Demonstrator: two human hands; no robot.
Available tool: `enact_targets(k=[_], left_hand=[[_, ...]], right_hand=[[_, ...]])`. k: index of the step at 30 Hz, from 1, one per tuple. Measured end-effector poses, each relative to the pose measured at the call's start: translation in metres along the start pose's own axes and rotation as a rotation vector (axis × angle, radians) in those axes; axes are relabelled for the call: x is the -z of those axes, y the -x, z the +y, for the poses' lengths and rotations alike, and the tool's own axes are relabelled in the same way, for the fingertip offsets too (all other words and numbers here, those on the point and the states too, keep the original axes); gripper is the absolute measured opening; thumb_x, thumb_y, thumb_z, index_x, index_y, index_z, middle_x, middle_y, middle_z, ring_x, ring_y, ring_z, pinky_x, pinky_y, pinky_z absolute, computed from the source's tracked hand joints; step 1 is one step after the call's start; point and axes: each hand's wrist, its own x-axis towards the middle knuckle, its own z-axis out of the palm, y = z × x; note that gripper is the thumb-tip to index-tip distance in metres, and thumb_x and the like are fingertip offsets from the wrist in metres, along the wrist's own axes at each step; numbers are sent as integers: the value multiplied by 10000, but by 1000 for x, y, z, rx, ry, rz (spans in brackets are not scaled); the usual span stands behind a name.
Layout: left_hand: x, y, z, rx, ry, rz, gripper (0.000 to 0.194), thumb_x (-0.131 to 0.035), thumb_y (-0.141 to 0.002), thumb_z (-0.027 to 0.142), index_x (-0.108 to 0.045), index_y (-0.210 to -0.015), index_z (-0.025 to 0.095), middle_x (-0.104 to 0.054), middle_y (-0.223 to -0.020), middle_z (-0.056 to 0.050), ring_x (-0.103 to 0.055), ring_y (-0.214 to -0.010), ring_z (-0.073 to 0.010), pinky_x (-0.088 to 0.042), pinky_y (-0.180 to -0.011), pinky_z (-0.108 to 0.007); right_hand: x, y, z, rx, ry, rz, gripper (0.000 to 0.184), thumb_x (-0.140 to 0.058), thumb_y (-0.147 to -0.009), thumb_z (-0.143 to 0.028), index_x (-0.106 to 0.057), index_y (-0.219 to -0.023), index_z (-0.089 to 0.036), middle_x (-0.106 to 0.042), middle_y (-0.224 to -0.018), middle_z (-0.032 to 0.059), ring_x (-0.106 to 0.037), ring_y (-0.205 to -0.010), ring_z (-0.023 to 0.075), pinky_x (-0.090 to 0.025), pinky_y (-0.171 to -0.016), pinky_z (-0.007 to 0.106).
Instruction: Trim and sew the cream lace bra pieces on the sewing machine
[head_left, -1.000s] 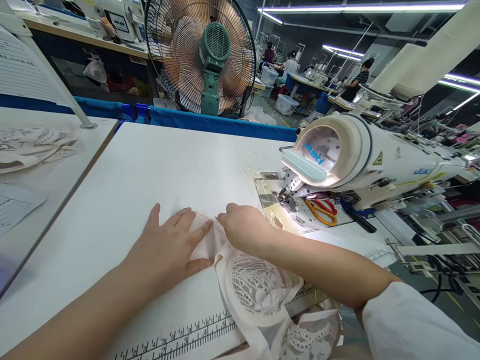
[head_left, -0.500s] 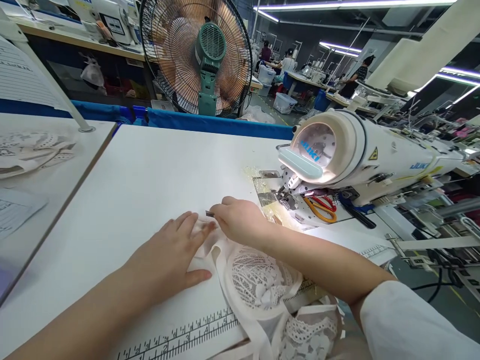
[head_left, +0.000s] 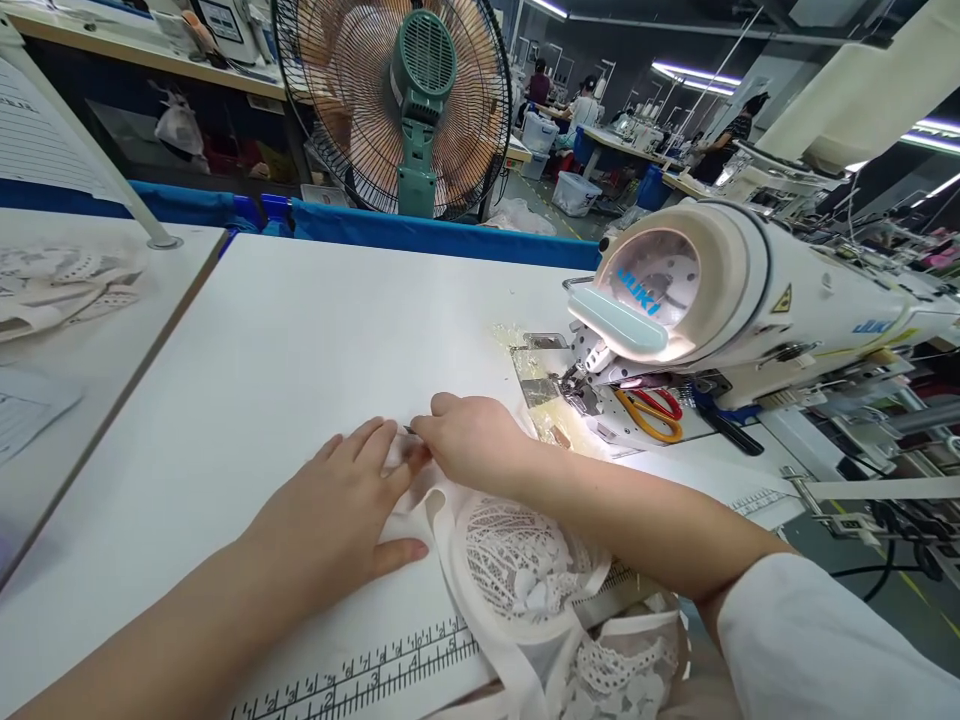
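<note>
A white lace bra (head_left: 517, 560) hangs over the near table edge, its upper band bunched under both hands. My left hand (head_left: 352, 500) lies on the table and the band's end, fingers stretched out and thumb apart. My right hand (head_left: 472, 440) is closed round a small metal tool, touching the cloth beside the left fingertips. Only the tool's dark tip (head_left: 409, 430) sticks out past the fingers, so its kind is hidden. To the right of the hands stands a sewing machine (head_left: 675, 280), with pale lace (head_left: 559, 425) by its presser foot.
Orange-handled scissors (head_left: 651, 418) and a black-handled tool (head_left: 727, 428) lie by the machine base. A printed ruler (head_left: 360, 675) runs along the near edge. A large fan (head_left: 424, 110) stands behind the table. More white lace pieces (head_left: 60, 285) lie at left.
The right hand and the tool have shifted slightly left, towards the left fingers, and less of the tool shows. The left hand stays in place. The camera view has tilted a little.
</note>
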Motion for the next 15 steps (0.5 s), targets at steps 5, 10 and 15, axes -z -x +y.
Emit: enact_targets(k=[5,10,15], left_hand=[[0,0,0,7,-30,-4,743,-627,-695,511,-454,-1370,255,-442,-1429,-176,-372,-1325,-397,-370,-1021,-579],[4,-1,2,19,-51,-30,759,-624,-704,510,-430,-1387,242,-428,-1435,-188,-375,-1318,-410,-383,-1006,-570],[3,-2,1,48,-37,-73,758,-571,-721,539,-412,-1398,236,-353,-1486,-182,-337,-1343,-397,-353,-1025,-561]], right_hand=[[2,9,4,17,54,-31,165,-496,-838,-155,-621,-943,-167,-542,-804,52,-462,-543,125,-278,-448,246],[7,21,11,-21,52,-82,196,-508,-822,-140,-632,-971,-169,-556,-812,55,-489,-567,131,-273,-451,243],[6,25,14,-62,-8,11,249,-435,-891,-167,-641,-1029,-192,-567,-816,46,-479,-563,120,-259,-467,242]])
